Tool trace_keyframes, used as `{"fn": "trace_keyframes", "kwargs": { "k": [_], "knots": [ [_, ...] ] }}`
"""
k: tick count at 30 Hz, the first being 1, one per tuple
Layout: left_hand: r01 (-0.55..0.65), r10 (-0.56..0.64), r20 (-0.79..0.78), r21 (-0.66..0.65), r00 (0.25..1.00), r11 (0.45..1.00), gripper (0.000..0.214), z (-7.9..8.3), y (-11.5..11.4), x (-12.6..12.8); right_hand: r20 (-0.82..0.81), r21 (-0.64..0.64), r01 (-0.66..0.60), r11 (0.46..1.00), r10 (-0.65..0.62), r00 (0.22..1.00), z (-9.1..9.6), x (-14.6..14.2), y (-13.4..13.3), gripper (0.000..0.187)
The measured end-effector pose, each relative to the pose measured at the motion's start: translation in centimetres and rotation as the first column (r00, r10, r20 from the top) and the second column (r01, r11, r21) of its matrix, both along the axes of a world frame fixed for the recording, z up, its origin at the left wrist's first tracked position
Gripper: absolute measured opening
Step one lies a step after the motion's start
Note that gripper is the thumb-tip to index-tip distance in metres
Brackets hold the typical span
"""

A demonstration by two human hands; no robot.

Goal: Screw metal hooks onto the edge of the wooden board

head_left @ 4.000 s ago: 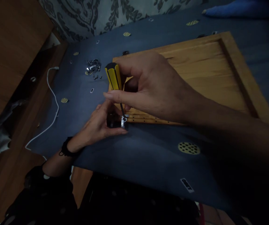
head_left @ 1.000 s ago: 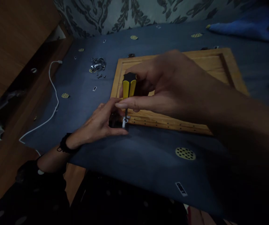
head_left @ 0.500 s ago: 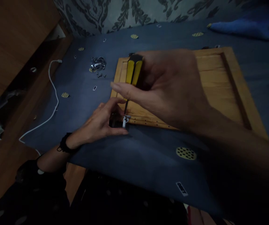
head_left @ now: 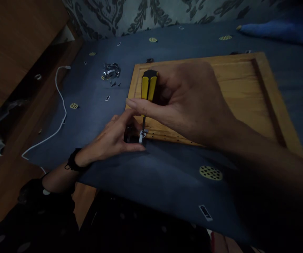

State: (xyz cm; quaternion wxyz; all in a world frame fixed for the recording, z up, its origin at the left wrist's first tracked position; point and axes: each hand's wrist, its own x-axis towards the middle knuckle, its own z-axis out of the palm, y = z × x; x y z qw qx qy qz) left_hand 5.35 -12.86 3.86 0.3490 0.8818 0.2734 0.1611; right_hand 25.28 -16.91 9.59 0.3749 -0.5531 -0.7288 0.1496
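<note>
My right hand (head_left: pixel 190 102) is closed round a yellow and black screwdriver (head_left: pixel 147 88), held upright. Its thin shaft runs down to a small metal hinge (head_left: pixel 141 135) at the near left corner of a wooden cabinet door (head_left: pixel 243 88). The door lies flat on a dark blue patterned sheet (head_left: pixel 153 175). My left hand (head_left: pixel 111 138) pinches the hinge against the door's edge, thumb and fingers closed on it. A dark band is on my left wrist.
A small heap of metal fittings and screws (head_left: pixel 111 72) lies on the sheet beyond the door's left corner. A white cable (head_left: pixel 60 105) trails along the sheet's left edge onto a wooden surface. Patterned wall behind; a blue cloth (head_left: pixel 275 30) at far right.
My right hand turned and shifted on the screwdriver handle, lifting a little half a second ago and settling back down. The left hand stayed on the hinge. The camera shifted slightly.
</note>
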Motion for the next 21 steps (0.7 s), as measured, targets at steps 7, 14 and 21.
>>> {"fn": "trace_keyframes", "kwargs": {
  "k": [7,14,21],
  "knots": [
    [-0.007,0.007,-0.006,0.044,1.000,0.999,0.060,-0.4,0.0,-0.2,0.034,-0.046,-0.153,0.987,0.155,0.987,0.6,0.7,0.0,0.023],
    [-0.002,0.003,-0.013,0.077,1.000,0.997,0.071,-0.3,0.0,-0.2,-0.156,-0.181,-0.430,0.885,0.405,0.901,1.7,2.3,0.2,0.012],
    [-0.001,0.005,-0.043,0.080,0.999,0.997,0.069,0.0,0.0,-0.1,-0.134,-0.139,-0.353,0.925,0.335,0.933,2.0,1.9,0.1,0.023]
  ]
}}
